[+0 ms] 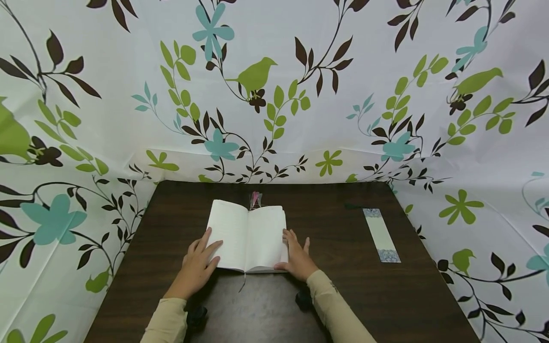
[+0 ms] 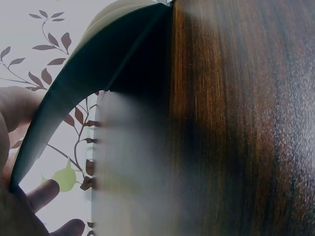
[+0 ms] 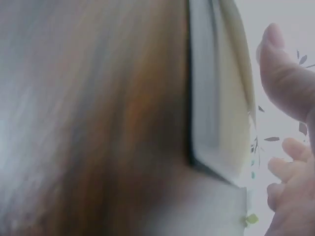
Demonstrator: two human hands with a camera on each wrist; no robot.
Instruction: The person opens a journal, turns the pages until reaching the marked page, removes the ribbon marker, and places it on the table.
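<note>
An open notebook [image 1: 266,238] with white pages lies before me on the dark table, and a thin ribbon [image 1: 242,284] hangs from its near spine edge. At the left edge, my left hand [image 1: 196,264] holds the notebook's left side, thumb over the page. The left wrist view has that side's dark cover [image 2: 74,83] bent up off the table between thumb and fingers. My right hand [image 1: 298,257] is at the right edge, fingers extended and thumb by the near corner. In the right wrist view its thumb [image 3: 283,73] stands apart from the page block [image 3: 234,98].
A pale bookmark [image 1: 381,236] with blue patterned ends and a dark tassel lies at the right of the table [image 1: 343,295]. Behind the notebook's spine is a small pink and clear item [image 1: 255,199]. A leaf-and-bird patterned cloth [image 1: 274,119] hangs around the table's back and sides.
</note>
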